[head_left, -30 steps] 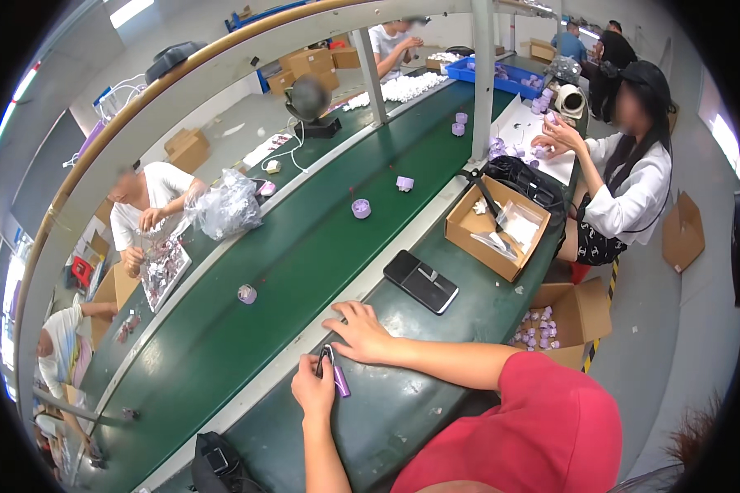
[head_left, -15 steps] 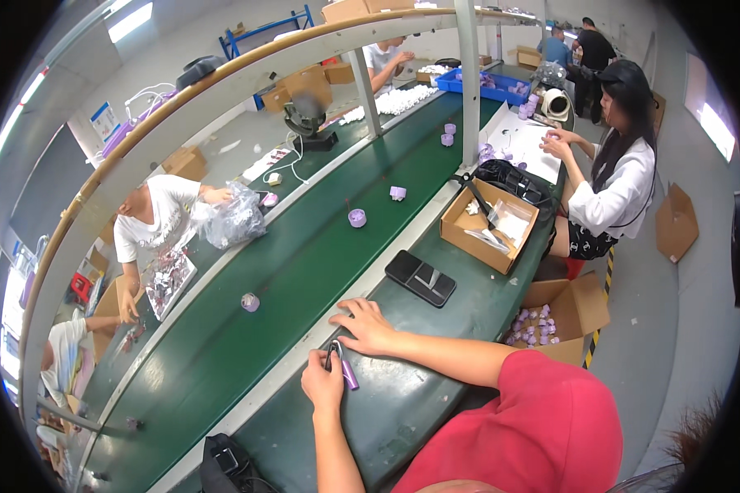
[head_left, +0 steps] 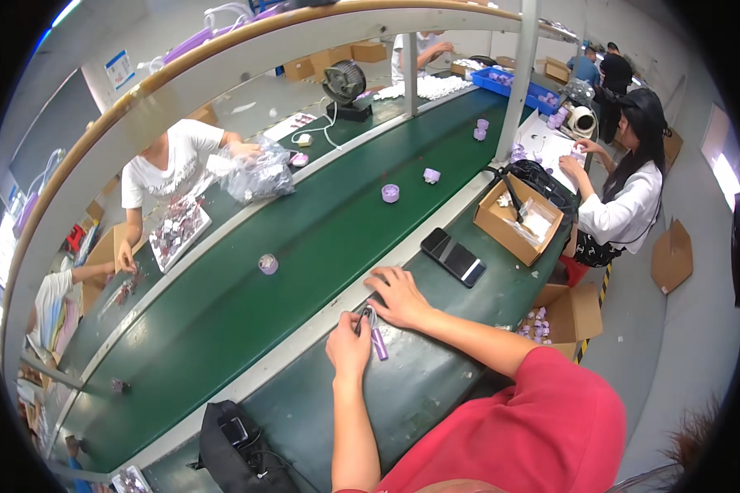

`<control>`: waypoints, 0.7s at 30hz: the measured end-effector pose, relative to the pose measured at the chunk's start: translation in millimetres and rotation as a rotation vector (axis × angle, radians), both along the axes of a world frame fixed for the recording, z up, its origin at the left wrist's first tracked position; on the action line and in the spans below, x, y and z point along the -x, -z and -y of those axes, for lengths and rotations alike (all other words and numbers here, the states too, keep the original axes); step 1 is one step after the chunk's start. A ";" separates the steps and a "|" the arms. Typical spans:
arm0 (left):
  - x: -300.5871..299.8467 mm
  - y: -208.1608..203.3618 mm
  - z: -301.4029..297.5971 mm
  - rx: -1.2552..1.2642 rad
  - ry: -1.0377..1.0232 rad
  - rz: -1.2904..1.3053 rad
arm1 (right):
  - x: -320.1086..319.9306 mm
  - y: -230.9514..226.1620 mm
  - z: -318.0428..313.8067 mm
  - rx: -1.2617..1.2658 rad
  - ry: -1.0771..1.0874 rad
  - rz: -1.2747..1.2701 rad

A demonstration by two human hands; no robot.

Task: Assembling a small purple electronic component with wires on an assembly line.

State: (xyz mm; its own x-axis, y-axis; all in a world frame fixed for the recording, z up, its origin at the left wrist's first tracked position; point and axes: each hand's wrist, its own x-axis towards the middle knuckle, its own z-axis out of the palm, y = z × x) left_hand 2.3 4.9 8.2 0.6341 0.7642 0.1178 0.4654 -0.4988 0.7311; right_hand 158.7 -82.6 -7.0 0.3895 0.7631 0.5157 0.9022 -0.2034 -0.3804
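Observation:
My left hand (head_left: 349, 343) is closed around a slim dark thing (head_left: 360, 320) at the near edge of the bench; the fingers hide most of it. Against its fingertips lies a purple cylindrical piece (head_left: 379, 344), with a thin silvery loop (head_left: 371, 315) above it. Whether these parts are joined I cannot tell. My right hand (head_left: 399, 297) rests palm down just beyond, fingers apart across the pale metal rail (head_left: 316, 333), holding nothing visible. A black phone (head_left: 454, 256) lies on the green bench to its right.
Beyond the rail runs a green belt (head_left: 222, 329) carrying purple-and-white round parts (head_left: 390, 193). A cardboard box (head_left: 518, 220) holds small bags; a black bag (head_left: 242, 448) sits near left. Co-workers (head_left: 625, 193) work at right and across the belt. A metal post (head_left: 518, 90) rises behind.
The view has turned, so the whole scene sits further right and higher. Both hands keep nearly the same pose around the purple piece.

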 end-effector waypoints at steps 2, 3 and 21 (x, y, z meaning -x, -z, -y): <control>-2.7 0.8 -3.6 0.029 0.003 0.032 | -0.8 -1.9 -1.5 0.007 0.013 0.029; -6.5 -0.8 -4.1 0.047 -0.004 0.058 | -4.5 -6.7 -3.3 0.020 0.011 0.032; -12.7 2.4 5.3 0.081 0.048 0.087 | -288.3 -0.6 -110.7 0.095 0.289 -0.202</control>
State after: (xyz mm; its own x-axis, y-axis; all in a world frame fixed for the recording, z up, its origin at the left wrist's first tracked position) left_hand 15.0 -0.4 5.8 0.6600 0.7427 0.1134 0.3757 -0.4569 0.8063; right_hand 447.0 28.2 -6.4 0.6830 0.6473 0.3385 0.7109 -0.4823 -0.5119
